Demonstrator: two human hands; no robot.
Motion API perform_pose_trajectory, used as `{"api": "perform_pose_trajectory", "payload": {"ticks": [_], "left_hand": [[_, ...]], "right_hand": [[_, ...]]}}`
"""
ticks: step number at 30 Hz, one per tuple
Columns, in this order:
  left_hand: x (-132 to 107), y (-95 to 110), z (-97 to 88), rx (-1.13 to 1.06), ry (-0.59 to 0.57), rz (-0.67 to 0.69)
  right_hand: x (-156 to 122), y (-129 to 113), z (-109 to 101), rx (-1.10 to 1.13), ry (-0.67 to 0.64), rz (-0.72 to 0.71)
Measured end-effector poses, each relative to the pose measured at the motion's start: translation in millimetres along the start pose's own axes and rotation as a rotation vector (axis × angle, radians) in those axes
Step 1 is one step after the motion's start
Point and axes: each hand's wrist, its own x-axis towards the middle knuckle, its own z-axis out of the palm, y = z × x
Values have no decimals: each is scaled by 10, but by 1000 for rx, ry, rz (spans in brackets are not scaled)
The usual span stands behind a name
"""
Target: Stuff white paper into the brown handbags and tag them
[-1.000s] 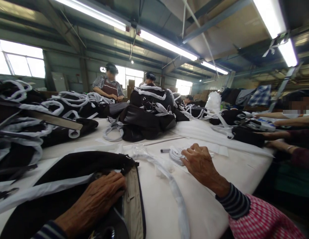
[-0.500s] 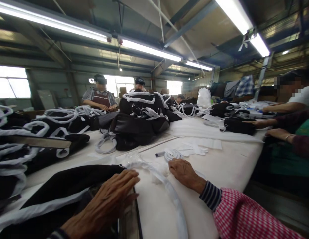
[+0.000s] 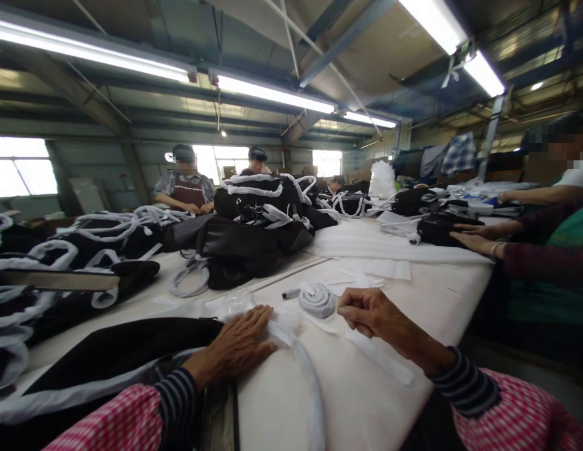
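Note:
My left hand (image 3: 237,343) lies palm down with its fingers stretched out, across the edge of a black bag (image 3: 131,344) and the near end of a white-wrapped strap (image 3: 306,376). That strap curves down over the pale tabletop. My right hand (image 3: 373,313) is raised a little above the table, its thumb and fingers pinched together. Whatever may be between them is too small to make out. Just left of these fingertips sits a coil of white strip (image 3: 316,299). Below my right wrist a loose white strip (image 3: 383,358) lies flat.
Black bags with white-wrapped handles are piled ahead (image 3: 258,235) and along the left (image 3: 103,228). A white foam sheet (image 3: 395,244) covers part of the table (image 3: 357,413). At the right, a co-worker's hands (image 3: 477,238) touch a black bag. Other people stand behind the piles.
My left hand has slid right and flattened at the bag's edge. My right hand has moved right, off the white coil, with its fingers now pinched. The view has shifted slightly.

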Motion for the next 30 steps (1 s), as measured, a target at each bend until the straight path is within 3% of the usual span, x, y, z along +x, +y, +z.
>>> {"api": "perform_pose_trajectory", "payload": {"ticks": [2, 5, 8, 12, 16, 19, 22, 27, 30], "left_hand": [[-19, 31, -110, 13, -14, 27], [-165, 118, -376, 42, -23, 101], [-482, 229, -698, 84, 21, 192], [-1051, 335, -968, 83, -116, 146], [-1458, 299, -820, 25, -145, 94], [-1505, 230, -595, 71, -80, -25], [-1439, 233, -466, 107, -12, -62], [-1300, 324, -338, -47, 60, -25], [-1242, 243, -106, -78, 163, -1]], "right_hand": [[-122, -25, 4, 41, -37, 23], [-252, -34, 180, 46, -119, 37], [-309, -79, 427, 30, -184, 22], [-249, -227, 755, 13, -303, -70], [-25, -332, 1204, -47, -392, -226], [191, -253, 1601, 40, -444, -232], [348, -62, 1889, 27, -340, -275], [427, 130, 1946, -40, -190, -193], [416, 104, 1902, -46, -138, -201]]}}
